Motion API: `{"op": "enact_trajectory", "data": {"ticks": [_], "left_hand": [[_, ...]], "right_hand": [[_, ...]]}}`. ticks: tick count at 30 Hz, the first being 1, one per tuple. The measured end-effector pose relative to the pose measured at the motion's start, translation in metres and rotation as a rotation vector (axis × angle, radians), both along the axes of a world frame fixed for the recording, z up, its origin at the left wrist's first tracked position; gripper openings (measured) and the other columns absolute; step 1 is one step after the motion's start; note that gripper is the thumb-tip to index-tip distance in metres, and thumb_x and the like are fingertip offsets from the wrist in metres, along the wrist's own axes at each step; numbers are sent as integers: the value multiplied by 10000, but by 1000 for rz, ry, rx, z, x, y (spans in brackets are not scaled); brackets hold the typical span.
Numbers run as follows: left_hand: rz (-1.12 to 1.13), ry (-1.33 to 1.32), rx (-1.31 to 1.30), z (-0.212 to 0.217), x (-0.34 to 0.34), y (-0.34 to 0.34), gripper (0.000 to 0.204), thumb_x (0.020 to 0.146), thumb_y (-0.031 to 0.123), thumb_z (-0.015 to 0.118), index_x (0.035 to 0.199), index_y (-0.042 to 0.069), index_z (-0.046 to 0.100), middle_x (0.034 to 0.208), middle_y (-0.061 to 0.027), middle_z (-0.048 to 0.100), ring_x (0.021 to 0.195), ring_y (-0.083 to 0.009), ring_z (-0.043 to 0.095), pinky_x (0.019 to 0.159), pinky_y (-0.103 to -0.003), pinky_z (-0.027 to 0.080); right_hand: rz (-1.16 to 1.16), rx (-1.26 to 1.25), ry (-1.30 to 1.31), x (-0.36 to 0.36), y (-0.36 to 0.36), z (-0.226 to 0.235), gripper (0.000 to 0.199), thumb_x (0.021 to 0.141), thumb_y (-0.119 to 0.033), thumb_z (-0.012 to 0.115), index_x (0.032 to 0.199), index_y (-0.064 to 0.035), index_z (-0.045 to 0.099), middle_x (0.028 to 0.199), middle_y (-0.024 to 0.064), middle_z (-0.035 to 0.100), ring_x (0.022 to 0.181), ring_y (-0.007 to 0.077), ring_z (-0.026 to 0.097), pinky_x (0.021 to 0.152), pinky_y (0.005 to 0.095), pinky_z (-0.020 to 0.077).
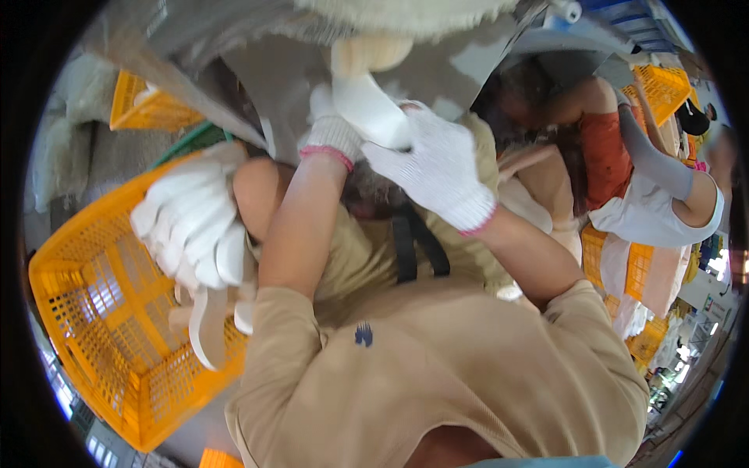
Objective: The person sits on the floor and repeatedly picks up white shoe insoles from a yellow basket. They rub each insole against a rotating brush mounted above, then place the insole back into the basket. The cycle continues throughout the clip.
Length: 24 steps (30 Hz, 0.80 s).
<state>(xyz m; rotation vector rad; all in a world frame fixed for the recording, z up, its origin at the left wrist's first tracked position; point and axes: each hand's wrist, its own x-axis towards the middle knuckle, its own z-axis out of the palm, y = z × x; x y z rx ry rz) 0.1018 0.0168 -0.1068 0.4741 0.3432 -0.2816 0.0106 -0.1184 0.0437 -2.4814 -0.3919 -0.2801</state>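
In both my hands is a curved white-and-tan piece (370, 109) that looks like a shoe sole, close under a pale, fuzzy-edged wheel (406, 17) at the top of the view. My left hand (331, 132), in a white knitted glove with a pink cuff, is closed at the piece's left side, its fingers partly hidden. From the right, my right hand (437, 164), gloved the same way, pinches the near end with thumb and fingers. The far tan end lies just below the wheel's rim; whether they touch I cannot tell.
To my left, an orange plastic basket (90, 312) has a pile of similar white pieces (195, 210) at its side near my knee. Another orange basket (156, 109) stands farther left. A co-worker in a white top (659, 210) sits to the right, near more orange baskets (663, 90).
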Motion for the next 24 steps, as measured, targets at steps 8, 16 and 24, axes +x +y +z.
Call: {"op": "enact_trajectory", "data": {"ticks": [8,16,24], "left_hand": [[-320,-77,598,35,-22,8,665,986,618,415,1234,41,637,1143,-188,704,1032,-359,709,936,-511,588],[355,-295,35,8,-17,-8,474,1073,428,436,1288,33,588,1158,-138,684,1099,-271,660,993,-384,530],[12,-177,-247,15,-41,-18,752,1038,630,385,1313,-40,586,1188,-206,695,1107,-370,677,1008,-494,544]], "right_hand": [[-64,79,113,-12,1,-10,489,815,-490,767,1016,-49,701,955,158,740,829,353,731,752,439,579],[-104,152,247,39,27,-25,351,817,-520,752,986,-221,823,1013,140,755,923,360,730,843,447,574],[26,236,-36,-1,-10,-39,504,806,-396,868,1130,-31,744,968,174,749,918,333,749,794,378,588]]}}
